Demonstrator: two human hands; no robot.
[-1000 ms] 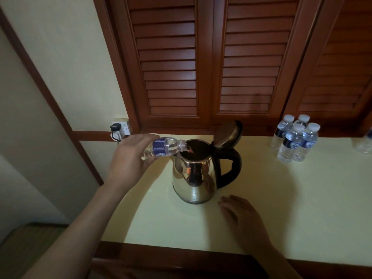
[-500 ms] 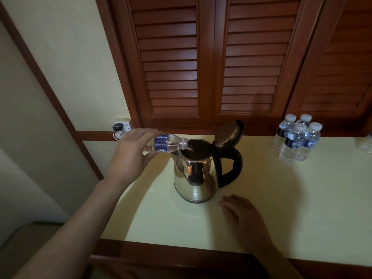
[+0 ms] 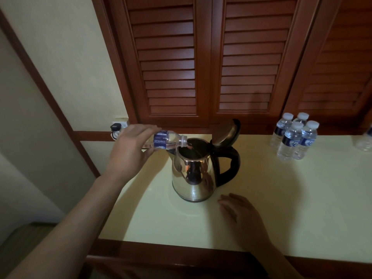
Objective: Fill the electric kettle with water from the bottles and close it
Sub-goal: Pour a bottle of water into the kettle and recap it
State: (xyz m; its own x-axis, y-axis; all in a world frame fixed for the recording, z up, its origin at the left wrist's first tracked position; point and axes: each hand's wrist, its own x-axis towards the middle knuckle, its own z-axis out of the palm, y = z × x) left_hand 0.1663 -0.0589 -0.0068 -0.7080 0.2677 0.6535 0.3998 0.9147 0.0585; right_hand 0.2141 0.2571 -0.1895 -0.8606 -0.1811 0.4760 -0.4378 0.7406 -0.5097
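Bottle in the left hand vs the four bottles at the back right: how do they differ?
The held bottle lies nearly sideways, mouth over the open kettle; the four bottles stand upright on the counter. The held bottle is uncapped, gripped by the left hand; the four keep white caps, untouched. Both have clear plastic and blue labels.

Bare tabletop lies open between the kettle and the clustered bottles.

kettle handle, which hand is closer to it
Right. The right hand rests flat on the table just in front of the kettle handle; the left hand holds the bottle beyond the kettle's far side.
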